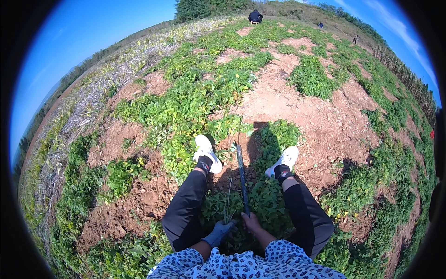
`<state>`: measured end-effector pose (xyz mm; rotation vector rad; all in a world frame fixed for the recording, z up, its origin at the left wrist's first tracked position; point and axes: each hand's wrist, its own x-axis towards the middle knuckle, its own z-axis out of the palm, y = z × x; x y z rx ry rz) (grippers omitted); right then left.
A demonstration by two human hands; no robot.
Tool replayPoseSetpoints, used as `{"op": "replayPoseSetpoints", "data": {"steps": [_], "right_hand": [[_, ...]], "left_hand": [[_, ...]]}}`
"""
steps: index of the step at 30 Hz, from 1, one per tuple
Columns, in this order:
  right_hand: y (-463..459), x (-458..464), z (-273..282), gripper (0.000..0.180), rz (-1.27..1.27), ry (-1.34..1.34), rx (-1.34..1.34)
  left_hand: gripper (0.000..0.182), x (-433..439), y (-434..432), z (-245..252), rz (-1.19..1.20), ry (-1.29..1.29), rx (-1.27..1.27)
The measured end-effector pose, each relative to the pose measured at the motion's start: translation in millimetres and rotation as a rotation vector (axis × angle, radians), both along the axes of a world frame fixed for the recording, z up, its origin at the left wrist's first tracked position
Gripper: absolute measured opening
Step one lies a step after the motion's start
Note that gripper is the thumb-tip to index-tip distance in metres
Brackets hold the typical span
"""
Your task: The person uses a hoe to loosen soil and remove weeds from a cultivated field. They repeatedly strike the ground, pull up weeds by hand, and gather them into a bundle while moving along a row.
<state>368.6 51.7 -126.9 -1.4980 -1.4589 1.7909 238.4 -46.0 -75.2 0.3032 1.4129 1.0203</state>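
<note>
My left hand [220,231], in a light blue-grey glove, is closed around a few thin pale plant stems [228,204] that point up and away from me. Beside it, bare, my right hand [251,222] grips the near end of a long dark tool handle [242,178]. The handle runs away from me between my feet, and a thin dark piece continues from its far end; I cannot tell what kind of tool it is. Leafy green vines [266,198] lie under and beyond both hands, partly in my shadow.
My white shoes [205,150] stand apart on reddish soil and vines. Turned, clumpy soil [129,202] lies to the left, and dry stalks [90,104] cover a strip farther left. A person [255,16] in dark clothes sits low far ahead; others are farther right.
</note>
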Motion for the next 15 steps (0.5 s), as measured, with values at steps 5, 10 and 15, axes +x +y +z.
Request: {"op": "replayPoseSetpoints", "data": {"steps": [5,10,15], "right_hand": [[-0.1,0.3,1.9,0.028,0.011,-0.008,0.001],[-0.3,0.2,6.9,0.027,0.023,-0.062,-0.023],[-0.8,-0.2,8.3,0.027,0.009,-0.026,0.010]], "left_hand": [[0.031,0.3,0.1,-1.2,-0.011,0.017,-0.001],[0.031,0.0,0.3,-1.1,-0.015,0.004,0.013],[0.030,1.0,0.1,4.8,-0.008,0.006,0.000]]}}
